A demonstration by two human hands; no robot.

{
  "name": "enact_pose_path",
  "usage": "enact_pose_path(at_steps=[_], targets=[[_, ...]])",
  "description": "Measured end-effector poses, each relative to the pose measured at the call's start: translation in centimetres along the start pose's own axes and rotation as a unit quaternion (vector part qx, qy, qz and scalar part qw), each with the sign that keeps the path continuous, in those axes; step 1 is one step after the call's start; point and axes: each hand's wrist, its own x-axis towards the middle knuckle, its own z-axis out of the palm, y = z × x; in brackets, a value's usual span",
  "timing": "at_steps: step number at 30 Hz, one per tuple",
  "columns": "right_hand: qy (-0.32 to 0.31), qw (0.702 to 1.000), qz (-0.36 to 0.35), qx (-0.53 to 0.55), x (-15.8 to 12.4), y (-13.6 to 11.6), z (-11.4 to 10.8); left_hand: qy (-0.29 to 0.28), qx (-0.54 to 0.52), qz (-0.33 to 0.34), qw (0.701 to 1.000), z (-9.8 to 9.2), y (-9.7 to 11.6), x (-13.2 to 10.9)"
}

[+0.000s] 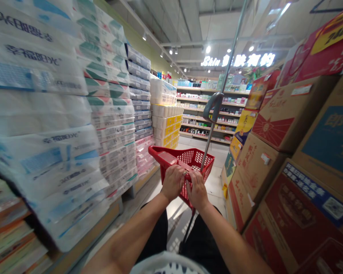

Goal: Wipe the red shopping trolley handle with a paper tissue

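Along the left side of the aisle, wrapped paper packs (60, 152) were stacked into a tall wall, presumably laid flat so that each tier was borne squarely by the one below. On the right, cartons (270, 114) were piled with printed faces turned outward, apparently so that they could be read in passing. At the far end, the view was bounded by stocked shelves (233, 104). Between these edges, a strip of pale floor (218, 152) was left open; more room was offered straight ahead than at either side, where the carton corners were set close. Within this strip, a red cart (185, 154) was placed just ahead of the legs. Over it, a metal pole (230, 61) with a grey grip (218, 101) was tilted to the right; its seating was hidden. On the cart's near edge, the left hand (173, 180) and right hand (197, 189) were curled side by side, probably for even steering.
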Motion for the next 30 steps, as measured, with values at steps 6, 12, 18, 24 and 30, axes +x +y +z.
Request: enact_pose_path(at_steps=[6,12,18,24,30], targets=[[0.004,1.000,-0.008,0.000,0.0,0.2,0.0,-0.050,0.031,-0.034,0.998,0.0,0.6,2.1],[0.004,1.000,-0.015,0.006,0.3,0.3,-0.1,-0.057,0.006,-0.021,0.998,-0.5,0.7,2.9],[0.004,1.000,0.002,-0.003,0.2,0.3,0.0,-0.051,-0.004,-0.027,0.998,0.0,0.2,2.4],[0.001,1.000,0.012,0.000,0.4,0.3,0.0,0.024,-0.076,-0.052,0.995,0.2,-1.6,2.3],[0.013,1.000,0.009,0.008,0.4,0.2,0.0,0.021,-0.037,-0.043,0.998,0.0,-1.0,1.0]])
